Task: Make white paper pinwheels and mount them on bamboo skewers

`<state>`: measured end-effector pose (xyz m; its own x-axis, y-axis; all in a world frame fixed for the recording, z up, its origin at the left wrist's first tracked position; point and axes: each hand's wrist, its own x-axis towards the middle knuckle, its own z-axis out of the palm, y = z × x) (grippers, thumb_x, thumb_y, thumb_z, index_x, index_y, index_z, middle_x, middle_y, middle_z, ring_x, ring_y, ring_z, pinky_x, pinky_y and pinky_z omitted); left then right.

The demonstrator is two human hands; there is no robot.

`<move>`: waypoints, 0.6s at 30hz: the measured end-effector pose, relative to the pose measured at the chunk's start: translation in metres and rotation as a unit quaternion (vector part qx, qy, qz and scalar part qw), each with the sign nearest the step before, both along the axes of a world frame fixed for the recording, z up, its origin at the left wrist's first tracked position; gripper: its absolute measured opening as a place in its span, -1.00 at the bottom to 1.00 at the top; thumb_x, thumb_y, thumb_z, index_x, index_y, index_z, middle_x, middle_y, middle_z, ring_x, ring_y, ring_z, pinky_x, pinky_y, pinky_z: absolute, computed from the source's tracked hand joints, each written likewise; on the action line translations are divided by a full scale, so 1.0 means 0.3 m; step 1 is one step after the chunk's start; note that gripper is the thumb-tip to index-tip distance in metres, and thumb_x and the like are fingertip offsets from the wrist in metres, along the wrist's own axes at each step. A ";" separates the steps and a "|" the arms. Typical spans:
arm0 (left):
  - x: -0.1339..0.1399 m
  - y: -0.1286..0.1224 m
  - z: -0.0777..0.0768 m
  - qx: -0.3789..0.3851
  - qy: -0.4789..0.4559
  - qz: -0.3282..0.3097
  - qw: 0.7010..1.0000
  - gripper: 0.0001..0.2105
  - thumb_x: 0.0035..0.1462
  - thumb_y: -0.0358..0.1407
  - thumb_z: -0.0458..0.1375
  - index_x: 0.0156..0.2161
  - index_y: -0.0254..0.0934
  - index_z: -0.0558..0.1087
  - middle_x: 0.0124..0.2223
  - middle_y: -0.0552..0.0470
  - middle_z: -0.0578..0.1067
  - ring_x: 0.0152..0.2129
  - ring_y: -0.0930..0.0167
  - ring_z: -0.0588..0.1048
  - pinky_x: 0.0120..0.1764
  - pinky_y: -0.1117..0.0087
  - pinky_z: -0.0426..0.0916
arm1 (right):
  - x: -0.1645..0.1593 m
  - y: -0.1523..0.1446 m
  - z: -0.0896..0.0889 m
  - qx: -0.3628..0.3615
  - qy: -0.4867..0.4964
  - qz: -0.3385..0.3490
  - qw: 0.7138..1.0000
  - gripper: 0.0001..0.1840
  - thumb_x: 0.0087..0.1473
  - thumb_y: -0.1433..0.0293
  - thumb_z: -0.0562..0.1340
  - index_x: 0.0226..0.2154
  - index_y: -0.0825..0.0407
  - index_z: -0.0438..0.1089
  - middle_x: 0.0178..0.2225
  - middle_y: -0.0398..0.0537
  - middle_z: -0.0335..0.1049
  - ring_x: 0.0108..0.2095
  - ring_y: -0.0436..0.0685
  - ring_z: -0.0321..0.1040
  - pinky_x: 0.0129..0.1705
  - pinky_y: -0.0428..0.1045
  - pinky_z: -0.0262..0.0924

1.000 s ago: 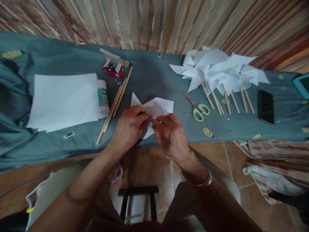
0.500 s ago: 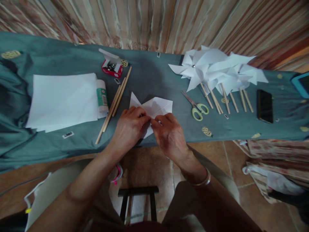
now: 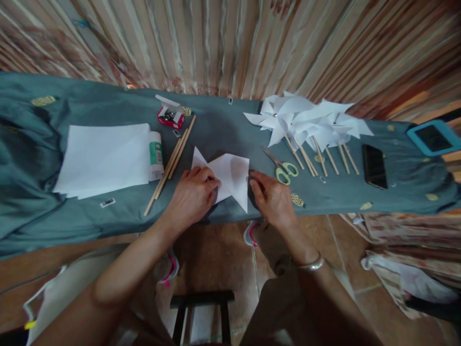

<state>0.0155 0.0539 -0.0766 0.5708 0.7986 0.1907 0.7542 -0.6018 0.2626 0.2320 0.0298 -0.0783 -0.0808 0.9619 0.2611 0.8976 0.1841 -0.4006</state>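
A folded white paper [image 3: 232, 175] with pointed corners lies on the cloth in front of me, shaped like a pinwheel's vanes. My left hand [image 3: 196, 192] is closed on its left part, fingers bent over the paper and hiding some of it. Just past the paper's right edge is my right hand [image 3: 272, 194], thumb and forefinger slightly apart, with nothing visible between them. Wooden sticks [image 3: 173, 161] lie to the left of my left hand. Scissors [image 3: 283, 168] with light green handles rest beyond my right hand.
On the left are a stack of white paper [image 3: 104, 161], a glue stick [image 3: 156, 156] and an open red box [image 3: 170, 117] of small metal pieces. Finished paper pinwheels [image 3: 306, 120] on sticks, a phone [image 3: 374, 166] and a blue-framed device [image 3: 434, 138] lie on the right.
My right hand has moved right, off the middle of the paper, uncovering its lower right point. My left hand stays on the paper. The whole view has shifted slightly.
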 end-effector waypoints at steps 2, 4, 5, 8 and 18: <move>0.003 -0.004 0.000 0.002 -0.002 0.002 1.000 -0.76 0.14 -0.43 0.05 -0.21 -0.27 0.57 -0.20 -0.12 0.50 -0.22 0.19 0.41 -0.26 0.16 0.31 | 0.009 0.016 -0.013 0.019 -0.004 0.003 1.000 -0.67 0.20 0.38 0.08 -0.07 0.11 0.45 -0.14 0.17 0.54 -0.13 0.28 0.46 -0.04 0.16 0.32; 0.007 -0.008 0.000 0.012 0.002 0.006 1.000 -0.77 0.14 -0.43 0.05 -0.23 -0.27 0.57 -0.21 -0.12 0.50 -0.22 0.19 0.41 -0.26 0.16 0.30 | 0.009 0.041 -0.021 0.036 -0.006 0.009 0.999 -0.65 0.19 0.40 0.09 -0.03 0.16 0.42 -0.08 0.23 0.50 -0.06 0.30 0.42 0.03 0.21 0.27; 0.008 -0.010 0.000 0.018 0.006 0.007 1.000 -0.78 0.14 -0.44 0.05 -0.24 -0.27 0.57 -0.21 -0.12 0.50 -0.22 0.19 0.41 -0.26 0.16 0.30 | 0.005 0.053 -0.022 0.041 -0.006 0.014 0.999 -0.65 0.19 0.42 0.09 -0.02 0.17 0.41 -0.06 0.24 0.49 -0.03 0.30 0.40 0.05 0.22 0.25; 0.008 -0.014 -0.002 0.026 0.018 0.003 0.999 -0.77 0.15 -0.45 0.05 -0.22 -0.28 0.56 -0.20 -0.13 0.50 -0.22 0.19 0.41 -0.27 0.17 0.29 | -0.031 0.070 -0.017 0.047 0.001 0.045 0.998 -0.64 0.19 0.48 0.08 0.00 0.17 0.41 -0.02 0.22 0.46 0.01 0.27 0.36 0.10 0.19 0.23; 0.010 -0.022 -0.009 0.038 0.036 0.008 0.999 -0.75 0.19 -0.47 0.02 -0.15 -0.32 0.54 -0.18 -0.14 0.51 -0.20 0.18 0.41 -0.27 0.18 0.29 | -0.140 0.053 -0.014 0.030 0.026 0.106 0.994 -0.66 0.16 0.53 0.08 -0.11 0.07 0.50 0.09 0.16 0.35 0.10 0.22 0.27 0.12 0.16 0.23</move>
